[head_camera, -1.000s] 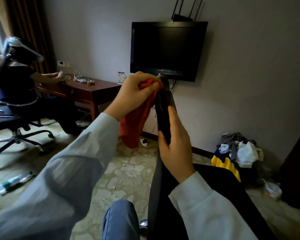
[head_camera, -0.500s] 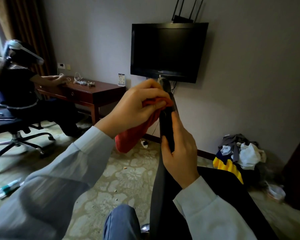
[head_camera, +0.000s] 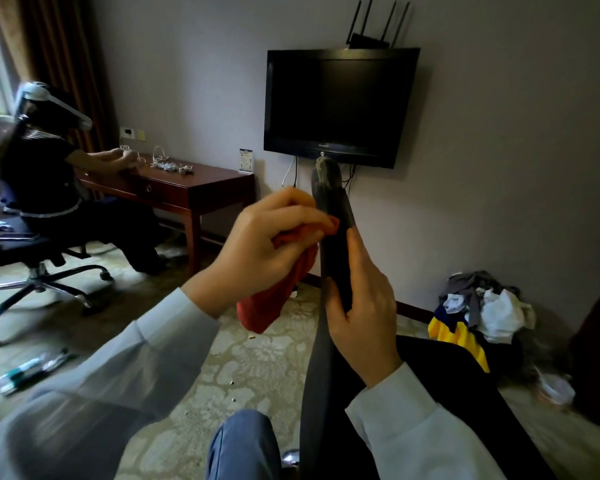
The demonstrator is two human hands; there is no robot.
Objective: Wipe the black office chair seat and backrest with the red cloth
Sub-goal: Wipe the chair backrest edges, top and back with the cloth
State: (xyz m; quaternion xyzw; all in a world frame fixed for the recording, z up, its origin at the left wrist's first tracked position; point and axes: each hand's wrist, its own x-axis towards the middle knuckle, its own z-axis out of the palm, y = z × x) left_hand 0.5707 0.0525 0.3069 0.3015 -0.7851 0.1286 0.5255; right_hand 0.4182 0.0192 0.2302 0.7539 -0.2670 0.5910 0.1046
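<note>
No text reads clearly. The television (head_camera: 340, 105) bears a small round badge (head_camera: 321, 153) (illegible); the desk card (head_camera: 246, 161) carries blurred print.

A television (head_camera: 340, 105) hangs above a desk (head_camera: 187, 183).

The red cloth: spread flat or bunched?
Bunched: left hand grips the red cloth in a wad against the backrest, one end hanging.

We catch the backrest (head_camera: 335, 251) edge-on only; left of it, our left hand (head_camera: 264, 244) covers much of the red cloth (head_camera: 274, 303), and blurred items (head_camera: 32, 370) on the floor (head_camera: 257, 368) are unreadable.
</note>
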